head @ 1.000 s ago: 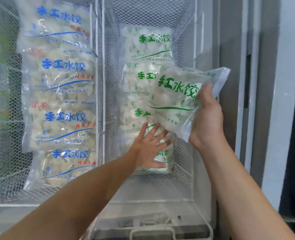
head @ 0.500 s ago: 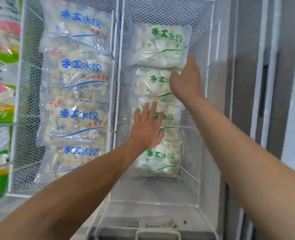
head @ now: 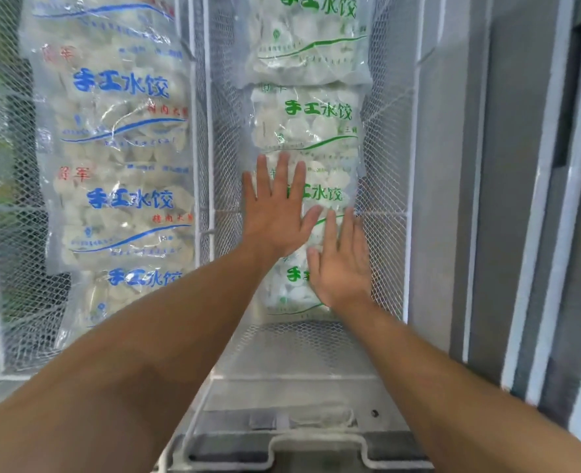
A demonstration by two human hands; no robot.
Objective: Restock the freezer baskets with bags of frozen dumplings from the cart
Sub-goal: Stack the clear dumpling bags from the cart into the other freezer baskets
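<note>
Dumpling bag with green print [head: 311, 128] is out of my grip now and lying in the right-hand basket [head: 389, 186]'s row; left hand [head: 275, 213] and right hand [head: 342, 264] both flat, fingers straight, pressing the stack level; next bag comes from the cart.

Bag labels read in both baskets.
手工水饺 is printed in blue on the left bags [head: 121, 87], in green on the right bags [head: 318, 110].
</note>
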